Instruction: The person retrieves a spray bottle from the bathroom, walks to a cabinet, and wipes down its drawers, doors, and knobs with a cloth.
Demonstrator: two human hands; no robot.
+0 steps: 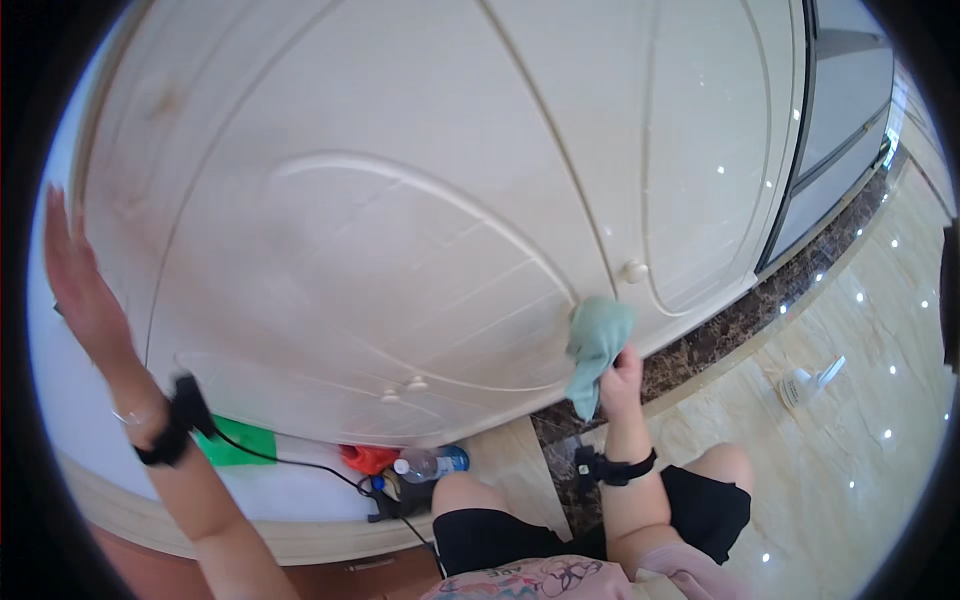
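Note:
A pale green cloth is gripped in my right hand, its fingers closed round it. The cloth lies against the low part of a cream cabinet door, just below a round knob. At the far left, my left hand is raised with its fingers stretched out, beside the cabinet's left edge. Whether that palm touches the surface I cannot tell. Each wrist wears a black strapped device, and a cable runs from the left one.
A white bottle stands on the shiny tiled floor at right. A clear plastic bottle, a red bag and a green item lie low at left. Dark stone edging runs along the cabinet's foot.

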